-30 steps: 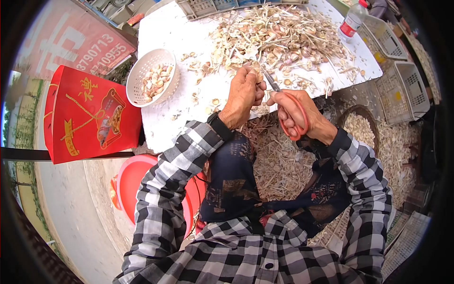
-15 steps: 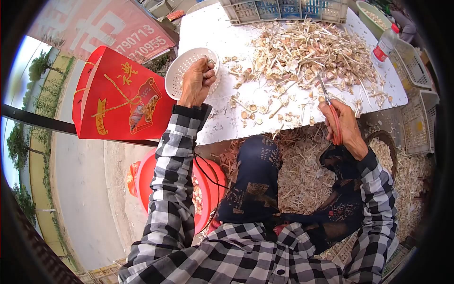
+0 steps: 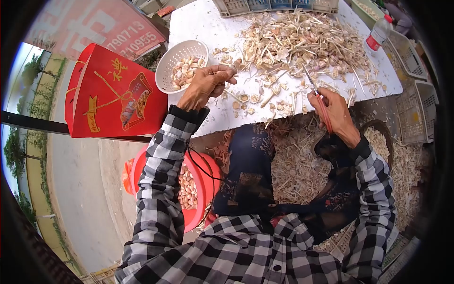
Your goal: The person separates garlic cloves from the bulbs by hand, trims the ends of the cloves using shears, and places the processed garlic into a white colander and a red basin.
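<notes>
My right hand (image 3: 335, 113) grips scissors (image 3: 321, 106) with red handles over the table's near edge. Their narrow metal blades point up and away toward the garlic pile. My left hand (image 3: 206, 86) is over the white table just right of a white perforated bowl (image 3: 161, 71), which holds several garlic cloves (image 3: 186, 71). Its thumb and forefinger are pinched near loose scraps; whatever lies between the fingertips is too small to make out. A large heap of garlic pieces with dry stalks and skins (image 3: 302, 42) covers the table's far middle.
A red gift bag (image 3: 113, 94) stands left of the bowl. A plastic bottle (image 3: 378, 35) and a crate (image 3: 279, 5) are at the table's far side. Below left sits a pink tub (image 3: 208, 182) with cloves. Stalk trimmings (image 3: 300, 165) cover the ground; crates (image 3: 412, 113) stand at right.
My left hand has moved from over the bowl rightward toward the scraps, uncovering the cloves in the bowl. The scissors stay in my right hand. The whole view has shifted slightly.
</notes>
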The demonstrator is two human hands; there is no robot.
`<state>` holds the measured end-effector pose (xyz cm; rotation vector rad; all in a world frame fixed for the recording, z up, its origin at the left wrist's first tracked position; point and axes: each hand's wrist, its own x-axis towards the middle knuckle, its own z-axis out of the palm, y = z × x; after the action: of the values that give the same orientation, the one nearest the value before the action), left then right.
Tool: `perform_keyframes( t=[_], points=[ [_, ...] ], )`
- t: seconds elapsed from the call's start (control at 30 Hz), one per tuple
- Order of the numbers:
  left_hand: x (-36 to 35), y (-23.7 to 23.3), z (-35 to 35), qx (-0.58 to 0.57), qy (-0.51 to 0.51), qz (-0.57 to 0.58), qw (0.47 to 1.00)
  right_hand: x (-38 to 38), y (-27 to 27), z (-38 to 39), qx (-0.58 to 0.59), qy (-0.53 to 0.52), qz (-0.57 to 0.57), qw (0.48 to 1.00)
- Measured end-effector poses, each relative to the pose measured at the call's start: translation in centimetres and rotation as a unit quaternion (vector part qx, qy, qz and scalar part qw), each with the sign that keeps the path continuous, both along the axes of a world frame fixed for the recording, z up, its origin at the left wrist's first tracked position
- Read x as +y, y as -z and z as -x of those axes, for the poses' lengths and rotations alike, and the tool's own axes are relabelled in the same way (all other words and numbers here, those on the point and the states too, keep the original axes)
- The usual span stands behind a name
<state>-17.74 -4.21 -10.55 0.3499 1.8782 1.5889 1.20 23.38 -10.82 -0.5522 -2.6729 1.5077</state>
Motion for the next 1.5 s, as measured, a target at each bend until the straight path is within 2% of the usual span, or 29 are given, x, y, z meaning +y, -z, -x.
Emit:
perform_keyframes(
  t=[0.07,0.13,0.2,0.23,0.4,0.47,0.6,0.67,0.8,0.87,0.9,0.97,1.03,1.1,1.13,1.2,1.23,1.27,1.3,1.33,1.37,1.4,1.47,1.5],
  points=[
    [0.3,-0.3,-0.6,-0.047,0.020,-0.059,0.997,-0.2,0.0,0.0,0.008,-0.014,0.011,1.000],
    [1.5,-1.3,-2.3,-0.086,0.057,-0.058,0.993,-0.8,-0.3,0.0,0.017,-0.027,0.019,0.999],
    [3.6,-1.1,-4.5,-0.126,0.138,-0.075,0.980,-2.6,-1.0,0.3,0.040,-0.029,0.255,0.966],
    [4.7,-0.9,-5.5,-0.134,0.160,-0.095,0.973,-2.9,-1.2,0.5,0.053,-0.067,0.307,0.948],
    [7.5,-0.7,-7.0,-0.204,0.187,-0.179,0.944,-2.7,-1.1,0.4,0.065,-0.095,0.378,0.919],
    [7.6,-0.1,-7.1,-0.194,0.211,-0.160,0.945,-2.8,-0.7,0.5,0.071,-0.101,0.307,0.944],
    [7.2,0.7,-7.7,-0.237,0.206,-0.165,0.935,-3.1,-0.2,0.5,0.043,-0.097,0.346,0.932],
    [7.4,0.8,-7.8,-0.224,0.218,-0.145,0.939,-3.4,1.0,0.5,0.071,-0.076,0.340,0.935],
    [7.0,0.9,-8.2,-0.215,0.248,-0.135,0.935,-3.0,0.8,0.1,0.036,-0.102,0.244,0.964],
    [6.1,-0.1,-7.4,-0.171,0.193,-0.167,0.952,-3.4,-0.7,-0.2,-0.029,-0.080,0.146,0.986],
    [5.3,-0.6,-6.2,-0.183,0.138,-0.164,0.959,-3.3,-0.6,-0.5,-0.015,-0.068,0.112,0.991],
    [3.1,-0.6,-2.7,-0.098,0.005,-0.144,0.985,-2.4,-0.1,-0.9,-0.008,-0.093,0.074,0.993],
    [0.3,-0.7,0.9,0.056,-0.118,-0.077,0.988,-1.2,-0.2,-1.5,0.023,-0.114,-0.023,0.993],
    [-2.7,1.3,5.1,0.220,-0.194,-0.039,0.955,0.4,-1.5,-1.9,0.037,-0.076,-0.071,0.994],
    [-4.5,2.3,7.2,0.303,-0.205,0.045,0.930,1.3,-2.1,-2.0,0.064,-0.056,-0.108,0.990],
    [-6.5,3.7,9.2,0.384,-0.163,0.146,0.897,3.1,-1.9,-2.0,0.064,0.027,-0.119,0.990],
    [-6.3,4.6,9.4,0.382,-0.158,0.140,0.900,3.8,-1.7,-2.0,0.054,0.055,-0.102,0.992],
    [-6.3,5.6,9.6,0.562,-0.176,0.268,0.763,4.4,-1.7,-1.9,0.046,0.081,-0.082,0.992],
    [-6.3,6.3,9.5,0.704,-0.184,0.379,0.573,4.6,-1.7,-1.7,0.043,0.083,-0.084,0.992],
    [-5.1,5.2,8.1,0.701,-0.183,0.378,0.576,4.6,-1.6,-1.5,0.024,0.093,-0.074,0.993],
    [-2.4,2.8,5.7,0.591,-0.151,0.248,0.753,4.6,-1.5,-1.4,0.006,0.102,-0.064,0.993],
    [0.1,1.4,3.6,0.443,-0.112,0.103,0.883,4.7,-1.2,-1.1,0.003,0.100,-0.064,0.993],
    [4.3,1.4,1.0,0.258,-0.007,-0.017,0.966,4.8,-0.3,-0.7,0.056,0.062,-0.138,0.987],
    [6.6,1.3,-0.6,0.268,0.060,0.021,0.961,4.8,-0.3,-0.6,0.056,0.062,-0.139,0.987]
  ],
)
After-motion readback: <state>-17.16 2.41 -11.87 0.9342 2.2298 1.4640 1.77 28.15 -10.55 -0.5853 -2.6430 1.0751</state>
